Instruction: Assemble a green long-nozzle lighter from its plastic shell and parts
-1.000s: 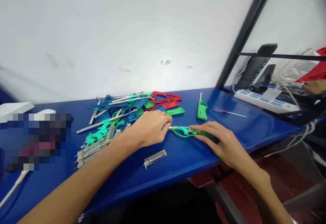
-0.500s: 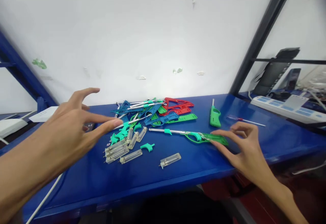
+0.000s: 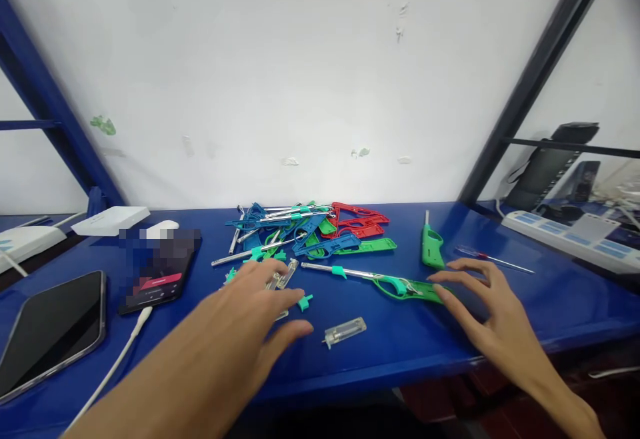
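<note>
My left hand [image 3: 265, 306] hovers with fingers apart over the clear fuel tanks [image 3: 286, 274] and teal triggers, covering several of them. One clear tank [image 3: 345, 332] lies alone to the right of my left thumb. My right hand [image 3: 487, 299] is at the right end of a green lighter half-shell [image 3: 425, 290], its thumb and index finger apart at the shell's edge. A metal rod [image 3: 320, 268] with a teal piece and a teal trigger [image 3: 399, 284] lies on that shell. An assembled green lighter [image 3: 431, 247] lies behind my right hand.
Blue, red and green shells [image 3: 327, 239] with metal rods are piled near the wall. A screwdriver [image 3: 495, 259] lies at right, near a power strip [image 3: 565, 232]. Two phones [image 3: 55, 326], a cable [image 3: 113, 372] and a white box [image 3: 111, 220] are at left.
My left hand has moved right and down, over the tanks, uncovering the phones. My right hand remains beside the green shell. The view has shifted somewhat left.
</note>
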Demonstrator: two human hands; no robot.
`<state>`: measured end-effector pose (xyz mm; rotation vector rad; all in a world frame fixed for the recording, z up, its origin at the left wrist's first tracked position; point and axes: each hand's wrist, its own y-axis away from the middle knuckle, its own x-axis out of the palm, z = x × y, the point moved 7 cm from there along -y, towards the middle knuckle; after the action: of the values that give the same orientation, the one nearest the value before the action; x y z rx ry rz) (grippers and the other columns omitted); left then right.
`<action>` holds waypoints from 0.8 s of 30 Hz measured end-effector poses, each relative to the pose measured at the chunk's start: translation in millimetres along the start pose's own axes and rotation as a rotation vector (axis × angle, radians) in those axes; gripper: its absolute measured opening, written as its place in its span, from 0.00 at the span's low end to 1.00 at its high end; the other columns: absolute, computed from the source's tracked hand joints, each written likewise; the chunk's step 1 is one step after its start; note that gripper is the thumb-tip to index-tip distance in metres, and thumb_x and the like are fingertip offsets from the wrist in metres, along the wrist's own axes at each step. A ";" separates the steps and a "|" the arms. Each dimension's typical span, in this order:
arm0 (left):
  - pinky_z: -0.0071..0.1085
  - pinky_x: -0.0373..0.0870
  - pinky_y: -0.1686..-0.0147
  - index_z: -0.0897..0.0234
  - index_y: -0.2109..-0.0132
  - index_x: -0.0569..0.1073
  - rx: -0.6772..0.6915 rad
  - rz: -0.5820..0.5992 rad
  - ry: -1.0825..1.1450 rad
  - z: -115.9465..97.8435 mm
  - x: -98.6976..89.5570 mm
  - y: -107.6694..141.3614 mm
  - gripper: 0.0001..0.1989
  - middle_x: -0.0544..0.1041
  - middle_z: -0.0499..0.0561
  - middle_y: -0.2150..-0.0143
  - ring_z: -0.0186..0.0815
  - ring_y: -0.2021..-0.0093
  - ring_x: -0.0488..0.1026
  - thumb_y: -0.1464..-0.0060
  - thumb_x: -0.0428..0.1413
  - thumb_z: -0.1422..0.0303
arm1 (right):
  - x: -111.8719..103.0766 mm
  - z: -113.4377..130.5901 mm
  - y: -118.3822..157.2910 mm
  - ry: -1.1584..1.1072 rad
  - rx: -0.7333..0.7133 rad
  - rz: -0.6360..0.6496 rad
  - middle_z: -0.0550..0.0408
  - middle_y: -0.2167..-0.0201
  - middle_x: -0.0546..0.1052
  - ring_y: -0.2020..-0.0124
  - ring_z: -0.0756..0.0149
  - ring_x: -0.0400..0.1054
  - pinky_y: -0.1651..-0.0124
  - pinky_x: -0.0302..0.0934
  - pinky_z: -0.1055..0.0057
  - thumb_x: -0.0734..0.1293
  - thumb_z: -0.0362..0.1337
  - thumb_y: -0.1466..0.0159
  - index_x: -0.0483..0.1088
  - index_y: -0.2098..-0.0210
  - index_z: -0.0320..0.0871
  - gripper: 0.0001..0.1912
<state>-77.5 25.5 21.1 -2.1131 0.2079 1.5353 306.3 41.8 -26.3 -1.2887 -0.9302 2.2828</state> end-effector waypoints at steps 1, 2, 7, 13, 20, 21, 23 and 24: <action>0.47 0.67 0.34 0.43 0.45 0.79 0.086 0.047 0.008 -7.1 11.1 0.5 0.16 0.77 0.47 0.40 0.49 0.34 0.68 0.38 0.57 0.56 | -0.6 -2.7 -0.9 -0.010 0.023 0.000 0.52 0.48 0.70 0.45 0.53 0.68 0.41 0.61 0.53 0.66 0.51 0.30 0.78 0.56 0.55 0.12; 0.47 0.64 0.32 0.42 0.43 0.78 0.112 0.069 0.009 -9.7 19.8 -0.9 0.17 0.76 0.46 0.38 0.48 0.32 0.66 0.37 0.57 0.59 | -1.6 -5.7 -1.7 -0.022 0.047 -0.004 0.53 0.48 0.71 0.45 0.53 0.68 0.40 0.61 0.53 0.65 0.52 0.30 0.78 0.56 0.54 0.13; 0.48 0.69 0.37 0.49 0.43 0.78 0.089 0.166 -0.044 -12.3 47.9 -26.6 0.16 0.76 0.52 0.39 0.50 0.36 0.71 0.35 0.56 0.66 | -7.7 -18.5 -2.0 -0.066 0.166 -0.052 0.56 0.50 0.76 0.48 0.56 0.73 0.44 0.62 0.58 0.63 0.52 0.28 0.79 0.63 0.52 0.17; 0.56 0.68 0.39 0.57 0.46 0.79 0.046 0.108 -0.210 -25.6 46.0 -38.6 0.14 0.77 0.57 0.43 0.54 0.38 0.70 0.31 0.51 0.67 | -4.4 -20.5 0.0 -0.064 0.227 -0.072 0.57 0.53 0.78 0.50 0.56 0.73 0.47 0.63 0.60 0.65 0.54 0.30 0.80 0.65 0.53 0.17; 0.54 0.68 0.40 0.62 0.50 0.81 0.013 0.302 -0.293 -22.5 64.0 -55.5 0.12 0.79 0.60 0.47 0.53 0.44 0.74 0.33 0.54 0.72 | -7.1 -16.2 3.3 -0.055 0.260 -0.102 0.58 0.55 0.79 0.51 0.57 0.72 0.49 0.62 0.62 0.65 0.52 0.29 0.79 0.65 0.53 0.16; 0.54 0.68 0.40 0.62 0.50 0.81 0.027 0.283 -0.295 -21.9 64.9 -57.2 0.12 0.79 0.60 0.47 0.53 0.44 0.74 0.33 0.53 0.73 | -7.7 -15.3 3.4 -0.056 0.261 -0.105 0.58 0.56 0.79 0.52 0.57 0.72 0.49 0.62 0.62 0.65 0.52 0.29 0.79 0.65 0.53 0.16; 0.54 0.68 0.41 0.62 0.48 0.80 0.060 0.216 -0.300 -21.9 63.8 -59.1 0.13 0.78 0.60 0.46 0.54 0.43 0.73 0.32 0.52 0.73 | -8.6 -14.1 3.2 -0.061 0.259 -0.110 0.58 0.56 0.79 0.52 0.58 0.72 0.48 0.62 0.62 0.64 0.51 0.28 0.79 0.66 0.53 0.16; 0.54 0.68 0.42 0.61 0.48 0.79 0.073 0.192 -0.302 -22.2 63.0 -59.6 0.13 0.79 0.59 0.46 0.54 0.44 0.72 0.31 0.51 0.73 | -8.9 -13.8 3.1 -0.063 0.259 -0.112 0.58 0.56 0.79 0.52 0.58 0.72 0.48 0.62 0.62 0.64 0.51 0.28 0.79 0.67 0.53 0.17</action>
<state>-12.4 76.6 -13.1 -1.8198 0.3602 1.9044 322.8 39.4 -28.0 -1.0349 -0.6803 2.2787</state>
